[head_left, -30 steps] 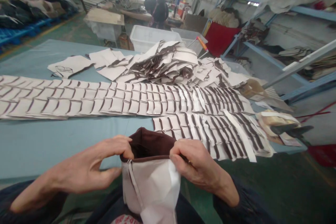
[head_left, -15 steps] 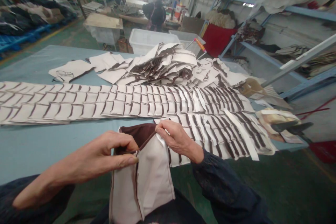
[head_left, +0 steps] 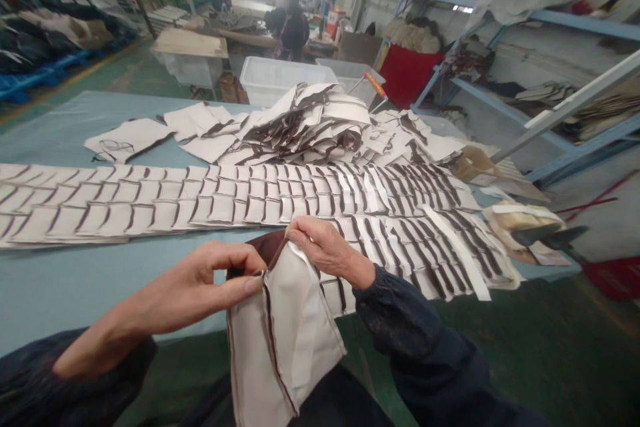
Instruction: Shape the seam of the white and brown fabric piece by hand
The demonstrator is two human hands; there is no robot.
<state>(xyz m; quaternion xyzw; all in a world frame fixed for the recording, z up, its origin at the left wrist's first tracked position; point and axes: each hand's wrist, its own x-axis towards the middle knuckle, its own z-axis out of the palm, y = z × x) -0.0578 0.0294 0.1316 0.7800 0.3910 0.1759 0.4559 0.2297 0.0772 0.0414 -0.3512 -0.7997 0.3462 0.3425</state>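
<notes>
A cream fabric piece [head_left: 300,320] with dark brown edging and a brown inner side hangs over the table's front edge. My left hand [head_left: 215,283] pinches its top edge at the brown seam, thumb and forefinger together. On the right, my right hand [head_left: 327,250] grips the piece's upper corner, fingers closed on it. A pale strip shows on the piece's face below that hand. Behind both hands, overlapping rows of cream pieces [head_left: 165,203] with brown edges cross the table, and another stack [head_left: 400,253] lies just right of my right hand.
A heap of cream and brown pieces [head_left: 320,120] sits on the blue-green table [head_left: 45,280]. Glasses [head_left: 116,149] rest on a piece at left. Farther back are a clear plastic bin [head_left: 280,79] and a person [head_left: 290,27]. Metal shelving [head_left: 560,20] stands at right.
The gap between my hands has narrowed, and the opening at the piece's top is smaller. Its lower end has swung to the right. The whole view has shifted slightly.
</notes>
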